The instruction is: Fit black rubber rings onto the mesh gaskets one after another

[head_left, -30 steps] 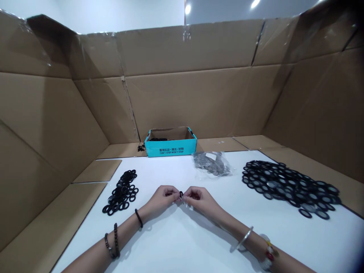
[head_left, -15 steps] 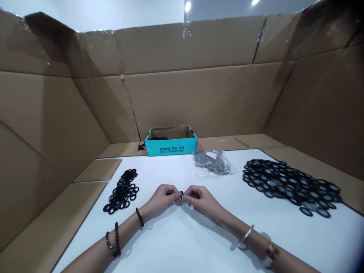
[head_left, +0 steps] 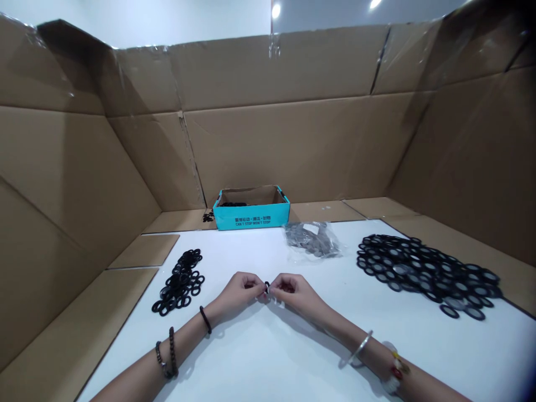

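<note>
Above the middle of the white table [head_left: 234, 357], my left hand [head_left: 246, 287] and my right hand [head_left: 292, 289] meet fingertip to fingertip. Both are closed in a pinch on one small black ring [head_left: 267, 285]. Most of the ring is hidden by the fingers, and whether a disc sits inside it I cannot tell. A pile of black rings [head_left: 180, 283] lies left of my left hand. To the right of my right hand spreads a larger heap of black rings with pale grey centres [head_left: 422, 273].
A turquoise box [head_left: 253, 216] with black pieces inside stands at the back. Beside it, right of centre, lies a clear bag of grey pieces [head_left: 314, 239]. Several small black pieces [head_left: 208, 216] rest left of the box. Tall cardboard walls [head_left: 288, 151] enclose the table.
</note>
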### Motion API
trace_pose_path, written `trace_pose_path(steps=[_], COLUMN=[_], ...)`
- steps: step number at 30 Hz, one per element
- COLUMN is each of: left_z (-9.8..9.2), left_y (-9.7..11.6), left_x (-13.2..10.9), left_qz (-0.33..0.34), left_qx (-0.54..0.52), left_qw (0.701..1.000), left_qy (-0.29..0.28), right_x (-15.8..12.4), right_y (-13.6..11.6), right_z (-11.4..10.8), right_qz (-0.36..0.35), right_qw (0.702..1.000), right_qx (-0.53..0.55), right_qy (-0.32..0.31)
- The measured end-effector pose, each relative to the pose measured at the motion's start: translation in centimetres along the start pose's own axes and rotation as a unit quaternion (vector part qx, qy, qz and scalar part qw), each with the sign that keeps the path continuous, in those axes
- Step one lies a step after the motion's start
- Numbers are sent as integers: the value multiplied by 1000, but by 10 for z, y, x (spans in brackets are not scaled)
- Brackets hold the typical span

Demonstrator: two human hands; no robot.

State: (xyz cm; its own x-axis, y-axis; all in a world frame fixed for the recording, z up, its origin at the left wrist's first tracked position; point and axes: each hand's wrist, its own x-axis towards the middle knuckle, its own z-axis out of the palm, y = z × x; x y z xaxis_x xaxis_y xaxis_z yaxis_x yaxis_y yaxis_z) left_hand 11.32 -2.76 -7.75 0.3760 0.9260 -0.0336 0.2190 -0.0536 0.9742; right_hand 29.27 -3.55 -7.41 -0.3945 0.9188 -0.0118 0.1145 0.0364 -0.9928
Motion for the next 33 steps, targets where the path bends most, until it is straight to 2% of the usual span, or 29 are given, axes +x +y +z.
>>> trace_pose_path(steps=[9,18,25,33], left_z=[0,-1,-2,-1], left_y=[-2,-6,-6,-4], left_x=[0,2,2,1], left_qz=[4,3,-4,-14], left_qx=[12,7,-11,0], left_qw=[1000,1000,1000,1000], left_qy=[1,1,1,14], right_x=[4,1,5,1], right_y=[9,3,13,2], right_z=[-1,0,-2,0], right_qz=[-12,-2,-13,-8], right_qw=[1000,1000,1000,1000], right_qx=[-4,6,6,2], right_qy=[2,2,3,-3])
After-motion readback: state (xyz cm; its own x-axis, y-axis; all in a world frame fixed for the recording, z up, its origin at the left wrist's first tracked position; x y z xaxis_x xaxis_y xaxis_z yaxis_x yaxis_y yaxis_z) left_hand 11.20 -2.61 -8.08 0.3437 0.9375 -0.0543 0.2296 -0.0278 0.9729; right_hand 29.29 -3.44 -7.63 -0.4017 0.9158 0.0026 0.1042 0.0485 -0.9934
